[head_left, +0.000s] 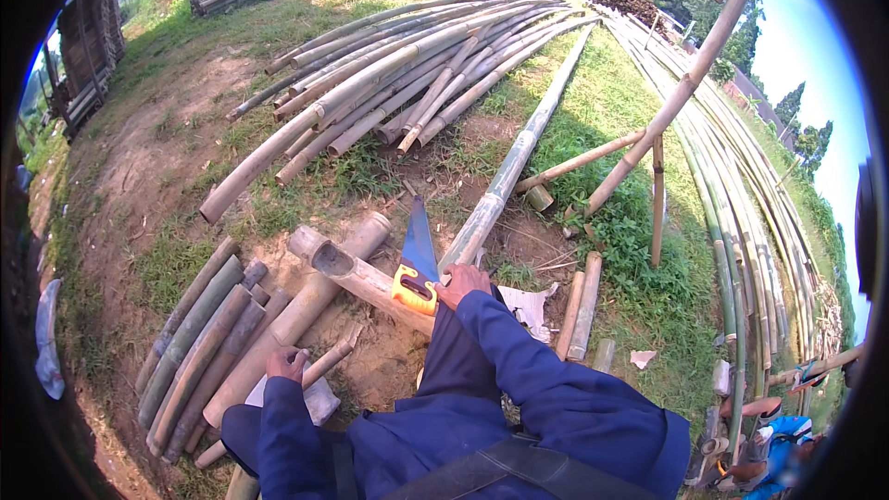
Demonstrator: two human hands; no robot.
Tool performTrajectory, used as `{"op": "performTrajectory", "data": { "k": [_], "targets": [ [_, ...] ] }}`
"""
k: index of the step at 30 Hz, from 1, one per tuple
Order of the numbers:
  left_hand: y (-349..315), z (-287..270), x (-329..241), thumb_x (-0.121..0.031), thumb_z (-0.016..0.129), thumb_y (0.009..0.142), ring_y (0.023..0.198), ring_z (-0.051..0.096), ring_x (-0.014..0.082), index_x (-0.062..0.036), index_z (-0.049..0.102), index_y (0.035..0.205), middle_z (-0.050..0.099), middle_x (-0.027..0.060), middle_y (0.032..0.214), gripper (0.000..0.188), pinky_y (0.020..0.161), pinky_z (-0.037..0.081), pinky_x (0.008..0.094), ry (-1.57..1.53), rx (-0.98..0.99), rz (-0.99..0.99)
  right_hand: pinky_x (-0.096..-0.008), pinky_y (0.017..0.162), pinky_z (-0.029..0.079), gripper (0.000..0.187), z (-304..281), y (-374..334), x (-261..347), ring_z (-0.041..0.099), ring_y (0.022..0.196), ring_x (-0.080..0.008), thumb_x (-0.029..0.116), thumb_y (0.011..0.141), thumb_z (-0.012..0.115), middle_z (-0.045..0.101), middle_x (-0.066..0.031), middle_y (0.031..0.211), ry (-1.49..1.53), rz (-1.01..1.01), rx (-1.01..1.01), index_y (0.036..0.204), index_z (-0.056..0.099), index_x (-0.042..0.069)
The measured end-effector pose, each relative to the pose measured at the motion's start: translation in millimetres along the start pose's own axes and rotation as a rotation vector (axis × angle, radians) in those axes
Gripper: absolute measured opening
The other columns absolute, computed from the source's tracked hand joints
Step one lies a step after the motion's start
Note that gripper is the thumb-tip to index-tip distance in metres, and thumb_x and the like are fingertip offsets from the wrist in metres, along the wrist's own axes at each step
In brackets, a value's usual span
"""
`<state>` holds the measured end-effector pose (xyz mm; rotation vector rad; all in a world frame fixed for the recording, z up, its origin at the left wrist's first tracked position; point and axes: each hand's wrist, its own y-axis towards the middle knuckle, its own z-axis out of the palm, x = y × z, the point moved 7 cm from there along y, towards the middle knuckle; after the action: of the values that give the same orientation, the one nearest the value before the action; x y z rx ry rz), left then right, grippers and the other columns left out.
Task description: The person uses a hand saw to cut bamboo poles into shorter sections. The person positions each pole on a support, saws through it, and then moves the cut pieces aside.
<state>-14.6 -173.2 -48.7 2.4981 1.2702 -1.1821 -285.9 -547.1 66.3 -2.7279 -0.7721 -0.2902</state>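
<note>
A long pale green bamboo pole [512,162] runs from the far middle down to my knees. My right hand [462,286] is closed on its near end. Just left of that hand stands a handsaw [419,245], its blade pointing away and its yellow handle [413,290] nearest me. The saw is against a thick bamboo support [370,280] with a scooped opening near its far end. My left hand [288,364] is by my left knee, fingers curled in; whether they hold anything is too small to tell. A thin bamboo piece [331,357] lies beside it.
Short cut bamboo lengths [204,343] lie at the left. Beyond is a large pile of long poles [407,74]. A slanted bamboo frame [639,162] rises at the right, with more long poles [741,250] past it. Another person [782,444] is at the lower right.
</note>
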Motion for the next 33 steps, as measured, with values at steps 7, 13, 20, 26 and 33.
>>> {"op": "performTrajectory", "data": {
  "k": [7,13,20,26,33],
  "targets": [
    [5,39,6,-0.012,0.068,0.078,0.088,0.074,0.0322,-0.0077,0.073,0.118,0.076,0.0161,0.101,0.040,0.085,0.058,0.0415,0.008,-0.031,0.022,-0.0471,0.108,0.040,0.051,5,1,-5,0.059,0.126,-0.0266,0.047,0.090,0.070,0.068,-0.0092,0.125,0.005,0.032,-0.004,0.126,0.069,0.013],
    [10,28,14,0.001,0.070,0.071,0.102,0.071,0.0326,-0.0098,0.073,0.117,0.069,0.0189,0.115,0.047,0.091,0.057,0.0417,0.112,-0.244,0.070,-0.0472,0.106,0.042,0.051,2,4,5,0.063,0.119,-0.0309,0.046,0.086,0.073,0.071,-0.0151,0.120,0.018,-0.007,-0.056,0.124,0.071,0.012],
    [-1,12,-11,-0.023,0.067,0.093,0.093,0.073,0.0265,-0.0064,0.076,0.105,0.075,0.0165,0.095,0.023,0.082,0.056,0.0424,-0.285,-0.065,-0.401,-0.0485,0.108,0.040,0.048,7,4,-3,0.059,0.123,-0.0292,0.044,0.088,0.071,0.069,-0.0121,0.125,-0.005,0.017,-0.027,0.122,0.071,0.010],
    [0,25,-9,-0.039,0.068,0.092,0.096,0.073,0.0333,-0.0044,0.074,0.111,0.076,0.0185,0.097,0.040,0.087,0.055,0.0441,0.027,-0.018,-0.142,-0.0481,0.107,0.040,0.049,7,5,2,0.060,0.122,-0.0297,0.043,0.087,0.072,0.070,-0.0126,0.124,0.003,0.007,-0.029,0.122,0.071,0.010],
    [5,37,-3,-0.039,0.072,0.088,0.100,0.072,0.0361,-0.0075,0.070,0.122,0.075,0.0198,0.105,0.046,0.091,0.055,0.0447,0.118,0.061,-0.104,-0.0474,0.107,0.041,0.047,5,3,3,0.061,0.122,-0.0287,0.041,0.086,0.073,0.070,-0.0125,0.124,0.002,0.029,-0.013,0.121,0.072,0.010]
  ]
}}
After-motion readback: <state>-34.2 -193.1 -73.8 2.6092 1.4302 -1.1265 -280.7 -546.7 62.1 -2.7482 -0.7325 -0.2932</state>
